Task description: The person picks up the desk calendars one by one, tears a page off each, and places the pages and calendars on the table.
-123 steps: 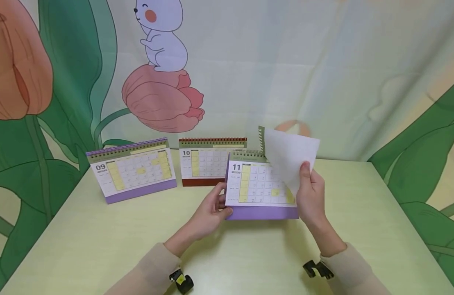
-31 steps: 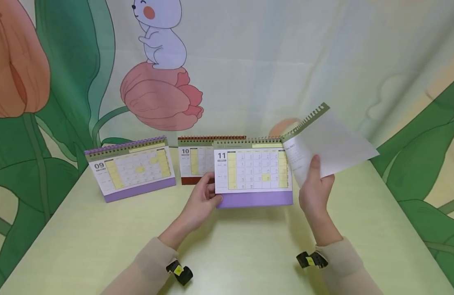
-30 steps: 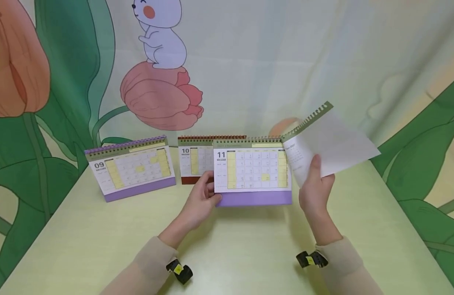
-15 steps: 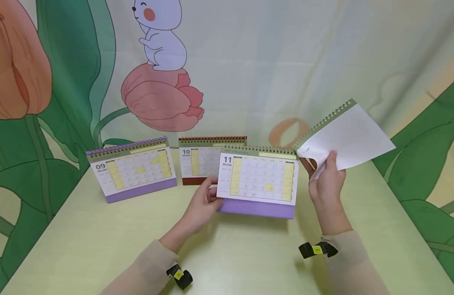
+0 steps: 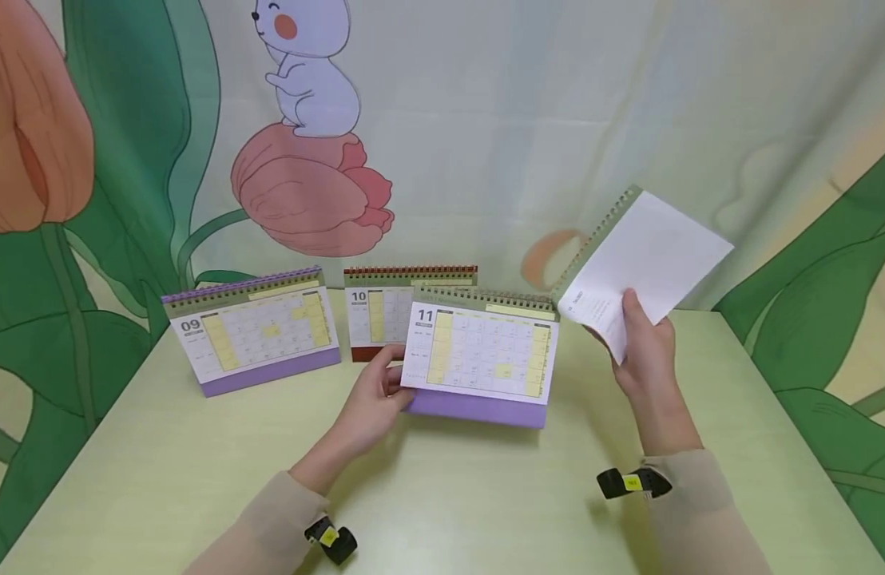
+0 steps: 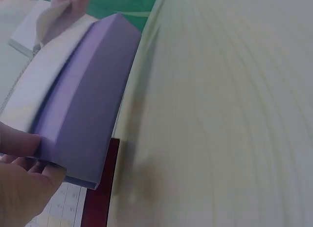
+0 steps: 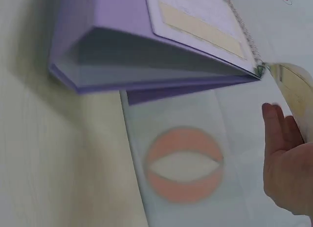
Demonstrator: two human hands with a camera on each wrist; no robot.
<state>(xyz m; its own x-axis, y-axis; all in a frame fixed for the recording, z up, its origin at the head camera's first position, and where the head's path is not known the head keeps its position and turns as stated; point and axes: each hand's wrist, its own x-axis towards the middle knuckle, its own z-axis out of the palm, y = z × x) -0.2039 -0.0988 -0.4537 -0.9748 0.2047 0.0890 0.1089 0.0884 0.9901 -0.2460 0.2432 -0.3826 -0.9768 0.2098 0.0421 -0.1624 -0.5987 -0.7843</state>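
Note:
My left hand [image 5: 371,403] grips the lower left edge of a desk calendar [image 5: 486,351] with a purple base, showing month 11. It is tilted, its right side lower. In the left wrist view the thumb presses the front of the purple base [image 6: 90,95], with fingers behind. My right hand [image 5: 647,351] pinches a white calendar page [image 5: 658,247] with a green punched edge, thumb on its face. The page's lower corner curls, and its punched edge meets the right end of the calendar's wire binding. In the right wrist view the hand [image 7: 288,173] shows its fingers extended together.
A purple calendar showing 09 [image 5: 259,335] stands at the left. Behind the held calendar, a brown-based calendar showing 10 [image 5: 374,315] is partly hidden. The pale table [image 5: 442,503] ends at a printed curtain [image 5: 471,160].
The page, earlier over the calendar's upper right part, has swung out to its right with my right hand. Lately the calendar has tipped and shifted left, and the page stands steeper.

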